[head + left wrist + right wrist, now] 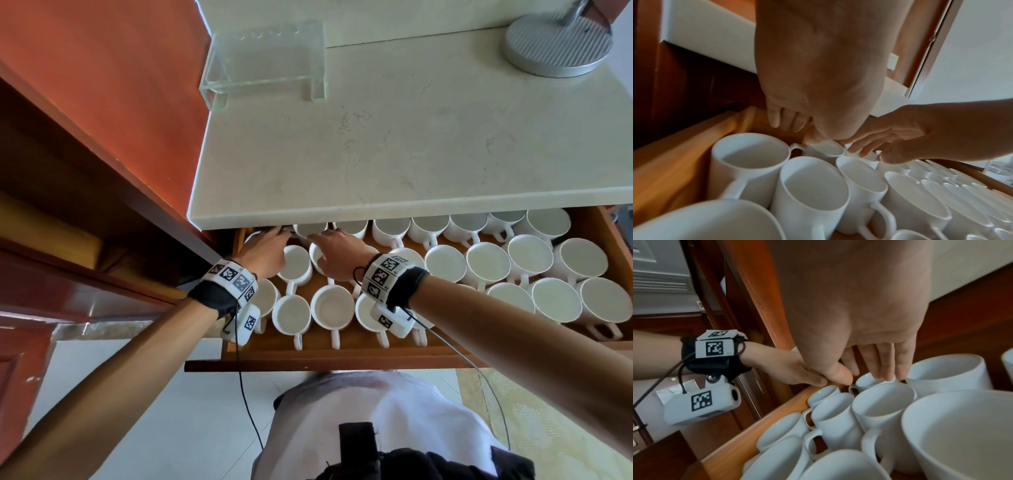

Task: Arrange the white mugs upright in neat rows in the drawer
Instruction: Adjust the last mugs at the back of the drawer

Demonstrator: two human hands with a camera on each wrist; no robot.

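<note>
Where rows begin, hands (263,253) over mugs (445,263)

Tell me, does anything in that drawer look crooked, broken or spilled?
Nothing is broken or spilled; every mug in view stands upright. The rows on the drawer's right side look slightly staggered, mugs crowding together. Both hands reach the back left corner.
</note>
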